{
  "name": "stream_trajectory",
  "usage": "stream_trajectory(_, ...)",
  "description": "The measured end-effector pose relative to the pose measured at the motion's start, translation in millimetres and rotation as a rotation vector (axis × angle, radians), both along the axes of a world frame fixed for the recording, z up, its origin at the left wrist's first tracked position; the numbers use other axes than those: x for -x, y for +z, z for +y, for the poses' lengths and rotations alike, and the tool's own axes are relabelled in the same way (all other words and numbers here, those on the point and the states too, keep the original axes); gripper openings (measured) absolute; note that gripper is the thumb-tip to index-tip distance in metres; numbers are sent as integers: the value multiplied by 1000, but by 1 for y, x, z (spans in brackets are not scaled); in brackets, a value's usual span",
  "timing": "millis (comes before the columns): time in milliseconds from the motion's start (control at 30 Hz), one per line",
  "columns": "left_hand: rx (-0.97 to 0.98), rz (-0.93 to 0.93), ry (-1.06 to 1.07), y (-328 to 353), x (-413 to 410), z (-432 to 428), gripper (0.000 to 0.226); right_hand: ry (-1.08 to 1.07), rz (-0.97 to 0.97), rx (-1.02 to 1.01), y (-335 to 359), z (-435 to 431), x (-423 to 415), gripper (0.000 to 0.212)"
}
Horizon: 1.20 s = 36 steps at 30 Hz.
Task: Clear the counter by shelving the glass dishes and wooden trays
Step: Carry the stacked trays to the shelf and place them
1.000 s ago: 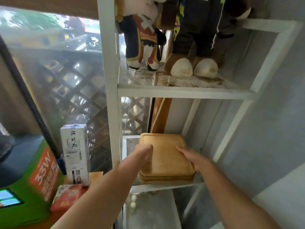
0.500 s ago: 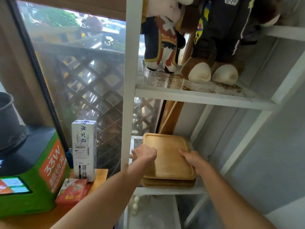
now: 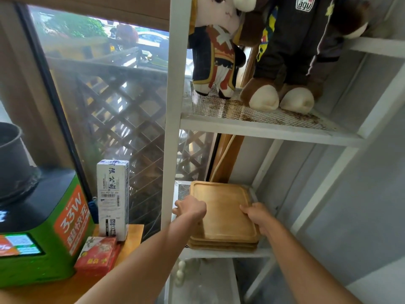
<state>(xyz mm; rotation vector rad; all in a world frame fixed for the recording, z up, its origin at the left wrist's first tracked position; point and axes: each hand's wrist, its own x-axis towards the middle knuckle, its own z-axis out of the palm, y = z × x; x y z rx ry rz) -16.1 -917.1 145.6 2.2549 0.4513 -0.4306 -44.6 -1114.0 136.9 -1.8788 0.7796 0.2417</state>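
Change: a second ago the left hand lay with fingers stretched out on the front-left corner; now it is balled up at the left rim. The stack of square light-wood trays with raised rims has not shifted and lies flat on the middle tier of the white metal mesh shelf, front edge near the rail.

Reading: trays look delivered and squared up, with release likely next. Any glass dishes remain to be shelved; none clearly in view.

Fingers:
- Left: curled tight, tips hidden under the knuckles. Cannot tell if they pinch the rim or only rest against it.
- Right hand: fingers bent over the right rim of the top tray, holding it lightly.
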Motion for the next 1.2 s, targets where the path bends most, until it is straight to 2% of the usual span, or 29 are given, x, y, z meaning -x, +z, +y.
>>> stream_trajectory(100, -9, 21, -26, 1, 4, 1, 31, 4, -13, 62, 1, 2, 4, 54)
stream_trajectory(200, -32, 10, -61, 2, 11, 2, 27, 38, -26, 150, 5, 9, 12, 54)
stream_trajectory(367, -58, -12, -111, 7, 28, 4, 42, 97, 6, 351, 14, 16, 36, 51)
stream_trajectory(500, -73, 11, -141, 6, 53, 11, 54, 109, -1, 399, 9, 30, 65, 39)
stream_trajectory(600, -64, 11, -180, 7, 76, 23, 53, 74, -18, 409, 12, 41, 92, 31)
stream_trajectory(733, -5, -77, -344, 19, 114, 44, 43, -47, -91, 409, 31, 65, 146, 37)
stream_trajectory(767, 17, -100, -387, 22, 125, 51, 44, -66, -109, 405, 36, 75, 160, 34)
stream_trajectory(833, 68, -108, -439, 23, 150, 70, 46, -81, -126, 416, 42, 101, 188, 15)
stream_trajectory(867, 99, -113, -464, 22, 164, 83, 43, -86, -139, 431, 44, 116, 203, 15)
stream_trajectory(967, 86, -180, -636, 17, 207, 130, 34, -68, -81, 511, 45, 168, 248, 33)
stream_trajectory(1067, 7, -250, -732, 5, 246, 189, 42, -35, -12, 569, 34, 236, 295, 28)
stream_trajectory(1200, -133, -321, -856, -9, 284, 289, 40, 207, 131, 641, 23, 339, 338, 22)
